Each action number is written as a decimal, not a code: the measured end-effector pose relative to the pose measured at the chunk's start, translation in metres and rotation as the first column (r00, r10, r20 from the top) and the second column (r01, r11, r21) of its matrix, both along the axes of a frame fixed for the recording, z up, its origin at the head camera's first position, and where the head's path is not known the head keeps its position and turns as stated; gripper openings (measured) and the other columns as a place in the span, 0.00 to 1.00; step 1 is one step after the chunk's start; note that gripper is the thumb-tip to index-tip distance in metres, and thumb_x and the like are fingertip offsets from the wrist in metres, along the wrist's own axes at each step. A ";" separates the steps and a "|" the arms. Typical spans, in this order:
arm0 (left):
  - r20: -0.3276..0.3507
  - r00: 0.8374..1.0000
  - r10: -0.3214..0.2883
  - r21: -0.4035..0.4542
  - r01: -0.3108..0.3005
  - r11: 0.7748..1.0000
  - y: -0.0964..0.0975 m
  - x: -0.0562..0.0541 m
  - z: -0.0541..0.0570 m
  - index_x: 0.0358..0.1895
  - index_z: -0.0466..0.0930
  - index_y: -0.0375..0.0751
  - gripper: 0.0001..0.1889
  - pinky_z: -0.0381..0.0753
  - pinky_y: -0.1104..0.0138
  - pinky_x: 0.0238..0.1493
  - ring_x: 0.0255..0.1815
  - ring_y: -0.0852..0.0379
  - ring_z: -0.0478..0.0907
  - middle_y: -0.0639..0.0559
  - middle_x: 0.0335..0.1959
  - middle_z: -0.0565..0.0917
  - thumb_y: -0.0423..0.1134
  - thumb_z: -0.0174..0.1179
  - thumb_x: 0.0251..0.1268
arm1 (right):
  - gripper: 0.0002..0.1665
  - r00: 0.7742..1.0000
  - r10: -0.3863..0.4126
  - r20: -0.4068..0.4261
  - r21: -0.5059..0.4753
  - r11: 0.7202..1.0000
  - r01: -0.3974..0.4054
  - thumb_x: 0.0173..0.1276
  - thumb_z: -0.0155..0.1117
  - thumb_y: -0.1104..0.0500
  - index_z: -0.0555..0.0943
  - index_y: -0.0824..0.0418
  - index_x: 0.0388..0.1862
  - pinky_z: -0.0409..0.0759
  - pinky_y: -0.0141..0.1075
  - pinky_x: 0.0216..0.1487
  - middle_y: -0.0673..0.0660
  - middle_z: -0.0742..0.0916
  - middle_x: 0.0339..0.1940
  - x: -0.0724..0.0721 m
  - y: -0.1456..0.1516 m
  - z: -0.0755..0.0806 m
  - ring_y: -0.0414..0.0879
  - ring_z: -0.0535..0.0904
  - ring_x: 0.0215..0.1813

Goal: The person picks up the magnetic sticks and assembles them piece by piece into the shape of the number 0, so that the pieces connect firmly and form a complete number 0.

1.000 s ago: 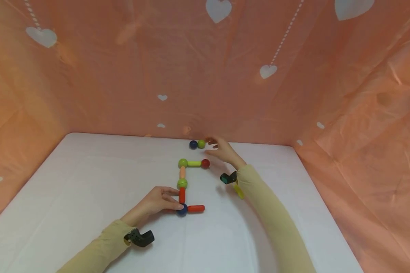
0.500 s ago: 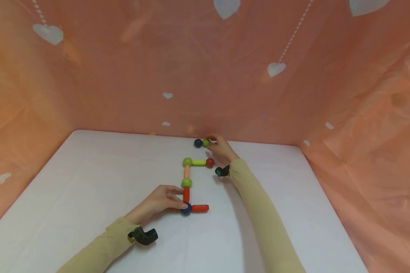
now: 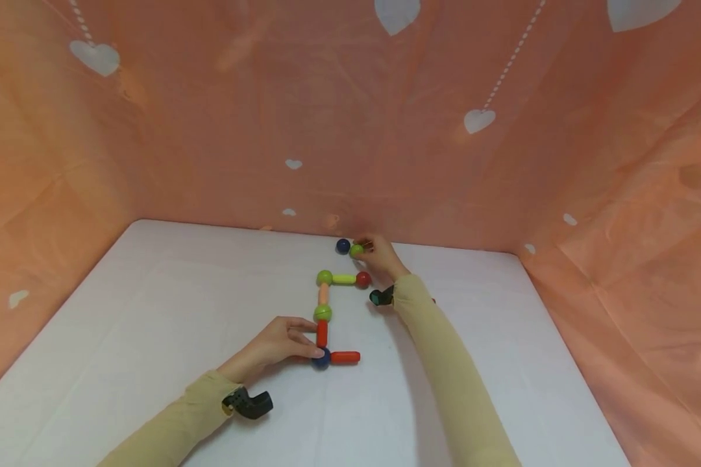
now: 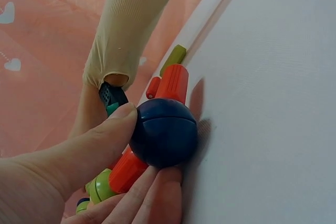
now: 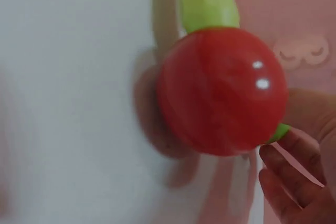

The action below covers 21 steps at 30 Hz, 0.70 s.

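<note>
My left hand (image 3: 271, 344) pinches a dark blue ball (image 4: 165, 135) between thumb and fingers, at the near corner of a chain of balls and rods. From this ball one red rod (image 3: 346, 357) points right and another red rod (image 3: 322, 333) leads away. Beyond come a green ball (image 3: 323, 313), a peach rod (image 3: 324, 294), a second green ball (image 3: 324, 278), a yellow-green rod (image 3: 344, 279) and a red ball (image 3: 363, 279). Near the far edge, my right hand (image 3: 381, 258) pinches a loose green ball (image 3: 356, 251); the red ball largely hides it in the right wrist view.
A loose navy ball (image 3: 343, 246) sits just left of the green ball in my right hand. In the left wrist view, an olive-green rod (image 4: 174, 59) and a small red rod (image 4: 153, 87) lie beyond the chain. Peach cloth (image 3: 327, 130) rises behind the white table (image 3: 198, 292).
My right hand has reached the loose green ball, closed its fingers on it and drawn it slightly nearer, away from the navy ball. My left hand keeps its hold; the head view has shifted slightly.
</note>
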<state>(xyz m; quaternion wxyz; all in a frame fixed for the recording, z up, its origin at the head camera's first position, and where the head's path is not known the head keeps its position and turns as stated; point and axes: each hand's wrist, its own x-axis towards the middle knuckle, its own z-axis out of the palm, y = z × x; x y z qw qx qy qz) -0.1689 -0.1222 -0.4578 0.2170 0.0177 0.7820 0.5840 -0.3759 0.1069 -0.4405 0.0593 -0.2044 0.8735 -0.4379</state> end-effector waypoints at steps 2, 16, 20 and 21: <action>0.004 1.000 0.003 -0.005 -0.003 1.000 0.001 0.001 0.001 0.59 0.73 0.34 0.35 0.76 0.57 0.49 0.37 0.55 0.82 0.48 0.32 0.86 0.44 0.75 0.48 | 0.17 1.000 -0.011 0.002 -0.010 1.000 0.011 0.63 0.67 0.67 0.79 0.68 0.52 0.76 0.40 0.54 0.61 0.82 0.49 0.003 0.001 0.000 0.53 0.76 0.50; -0.012 1.000 0.014 -0.048 -0.015 0.999 0.003 0.000 0.002 0.58 0.75 0.37 0.32 0.73 0.54 0.51 0.37 0.56 0.80 0.50 0.31 0.86 0.43 0.75 0.47 | 0.20 0.994 0.037 -0.104 -0.100 0.994 -0.048 0.62 0.69 0.63 0.79 0.68 0.52 0.78 0.42 0.54 0.62 0.83 0.49 0.035 0.025 0.021 0.54 0.79 0.50; -0.007 1.000 0.012 -0.026 -0.012 1.000 0.002 0.000 0.002 0.58 0.75 0.36 0.33 0.75 0.55 0.50 0.36 0.55 0.81 0.49 0.32 0.86 0.43 0.75 0.48 | 0.18 0.993 0.087 -0.085 -0.088 0.992 -0.094 0.64 0.68 0.62 0.79 0.65 0.52 0.78 0.40 0.54 0.57 0.83 0.49 0.055 0.037 0.026 0.50 0.80 0.50; -0.002 1.000 0.012 -0.021 -0.012 1.000 0.002 0.000 0.002 0.58 0.74 0.36 0.33 0.75 0.56 0.50 0.36 0.55 0.81 0.49 0.32 0.86 0.43 0.75 0.48 | 0.19 0.992 0.103 -0.071 -0.085 0.990 -0.109 0.64 0.67 0.62 0.79 0.64 0.53 0.78 0.40 0.54 0.56 0.83 0.50 0.061 0.040 0.027 0.49 0.79 0.50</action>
